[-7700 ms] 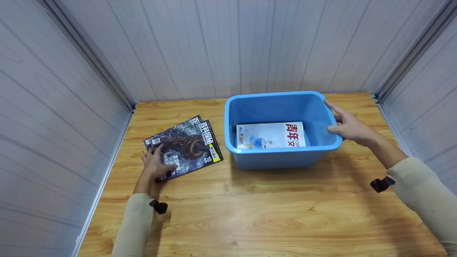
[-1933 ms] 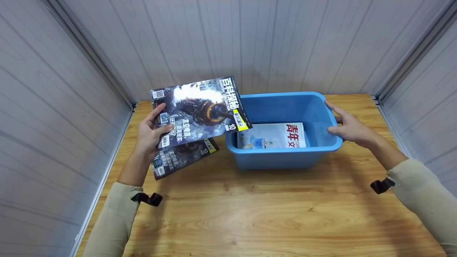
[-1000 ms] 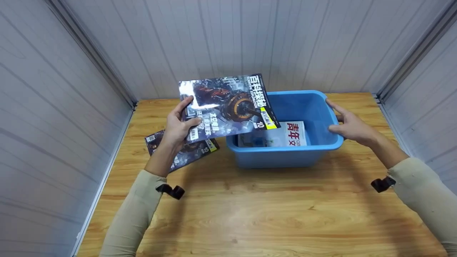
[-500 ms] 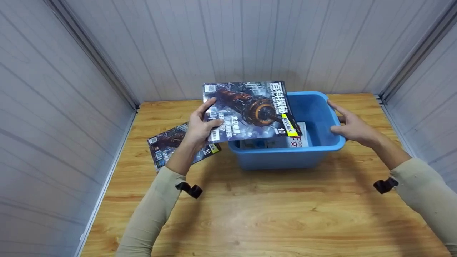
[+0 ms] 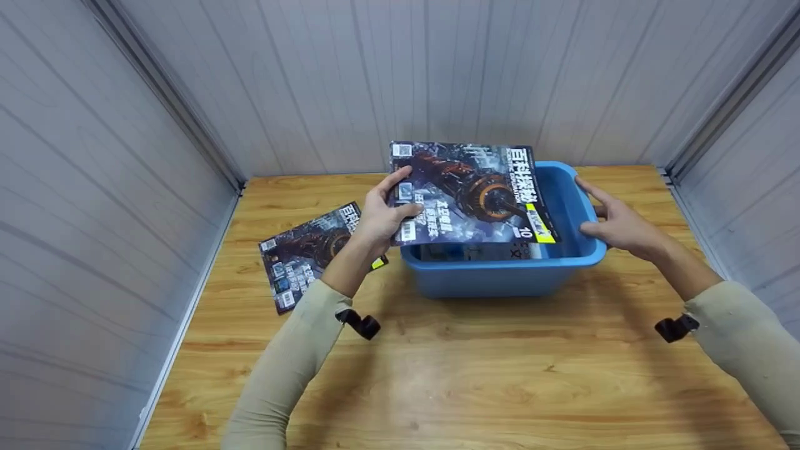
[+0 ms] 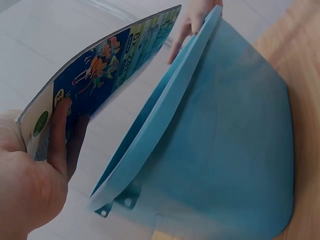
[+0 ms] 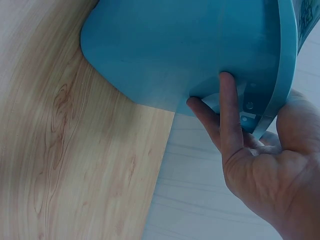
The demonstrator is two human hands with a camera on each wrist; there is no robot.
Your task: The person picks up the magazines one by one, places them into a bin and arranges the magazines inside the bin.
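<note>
Head view: left hand (image 5: 379, 215) pinches magazine (image 5: 472, 195) at its near-left edge; the sheet lies flat over the bin (image 5: 500, 281), long axis running away from the grip toward right hand (image 5: 615, 224), which clasps the bin's far rim.

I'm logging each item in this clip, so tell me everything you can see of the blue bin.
The bin is a rectangular tub of smooth light-blue plastic with rounded corners and an outturned rim. It stands upright on the wooden table, toward the back. The right hand grips its right rim, fingers under the lip. The left hand holds a magazine flat over its opening, hiding most of the inside; a white booklet peeks out below.
</note>
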